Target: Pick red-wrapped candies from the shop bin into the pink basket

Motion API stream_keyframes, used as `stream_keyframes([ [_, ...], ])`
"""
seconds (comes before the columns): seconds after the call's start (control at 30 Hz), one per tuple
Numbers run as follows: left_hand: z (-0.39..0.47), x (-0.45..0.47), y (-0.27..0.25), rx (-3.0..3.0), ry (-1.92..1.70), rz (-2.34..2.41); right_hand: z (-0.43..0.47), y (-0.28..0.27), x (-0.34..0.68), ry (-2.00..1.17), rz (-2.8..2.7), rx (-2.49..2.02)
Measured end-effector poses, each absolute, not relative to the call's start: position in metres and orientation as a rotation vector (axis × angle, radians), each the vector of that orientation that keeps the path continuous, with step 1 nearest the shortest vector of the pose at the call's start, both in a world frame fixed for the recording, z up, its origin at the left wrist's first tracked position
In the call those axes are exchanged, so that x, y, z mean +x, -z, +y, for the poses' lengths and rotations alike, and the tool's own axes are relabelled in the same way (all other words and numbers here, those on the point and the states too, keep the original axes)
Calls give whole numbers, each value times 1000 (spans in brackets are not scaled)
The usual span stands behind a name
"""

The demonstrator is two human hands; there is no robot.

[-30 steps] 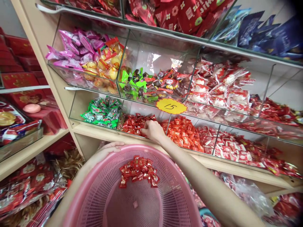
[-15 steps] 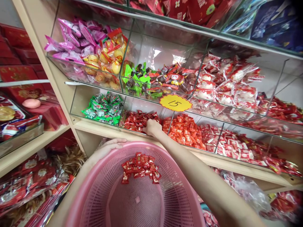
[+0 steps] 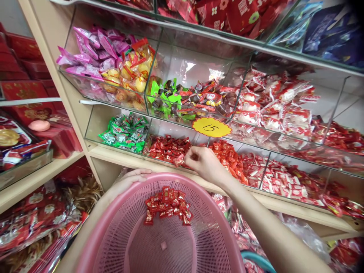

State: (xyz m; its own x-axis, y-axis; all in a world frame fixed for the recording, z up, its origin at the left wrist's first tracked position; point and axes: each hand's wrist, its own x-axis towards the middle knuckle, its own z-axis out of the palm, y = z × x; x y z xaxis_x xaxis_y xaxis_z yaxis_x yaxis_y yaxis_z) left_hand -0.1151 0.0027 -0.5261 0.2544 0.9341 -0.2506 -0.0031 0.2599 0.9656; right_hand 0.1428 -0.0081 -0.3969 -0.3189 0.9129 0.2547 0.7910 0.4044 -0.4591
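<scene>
My left hand grips the far left rim of a pink plastic basket, fingers lying over the edge. Inside it, a small pile of red-wrapped candies rests against the far wall. My right hand is at the front of the lower shelf, thumb and fingers pinched together. At its fingertips shows a red wrapped candy, partly hidden and a little blurred. Just behind the fingers is the compartment of dark red candies. Orange-red candies lie in the bin to the right, partly behind my wrist.
Green-wrapped candies fill the bin at the left. A clear divider and front panels edge the bins. Above hangs a yellow price tag marked 15. A wooden shelf edge runs close behind the basket. A teal-rimmed container stands lower right.
My right hand has drawn back out of the dark red candies, toward me and to the right, with a wrapped candy at the fingertips. My left hand stays on the basket.
</scene>
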Motion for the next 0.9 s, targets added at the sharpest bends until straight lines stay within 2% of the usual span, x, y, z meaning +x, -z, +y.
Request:
stream_keyframes([
  [0.1,5,-117,529,1146,-850,1136,-36,423,155,-713,-2176,-1275],
  [0.17,5,-117,529,1164,-855,1141,-49,444,161,-749,-2189,-1319],
  [0.33,3,-114,527,1123,-864,1143,-54,479,164,-240,-2384,-1462],
  [0.57,-1,-111,524,1034,-864,1140,-44,496,157,358,-2666,-1423],
  [0.73,2,-113,525,1071,-845,1125,-47,505,152,585,-2818,-1300],
  [0.9,2,-114,522,1100,-851,1151,-47,517,147,634,-2776,-1255],
])
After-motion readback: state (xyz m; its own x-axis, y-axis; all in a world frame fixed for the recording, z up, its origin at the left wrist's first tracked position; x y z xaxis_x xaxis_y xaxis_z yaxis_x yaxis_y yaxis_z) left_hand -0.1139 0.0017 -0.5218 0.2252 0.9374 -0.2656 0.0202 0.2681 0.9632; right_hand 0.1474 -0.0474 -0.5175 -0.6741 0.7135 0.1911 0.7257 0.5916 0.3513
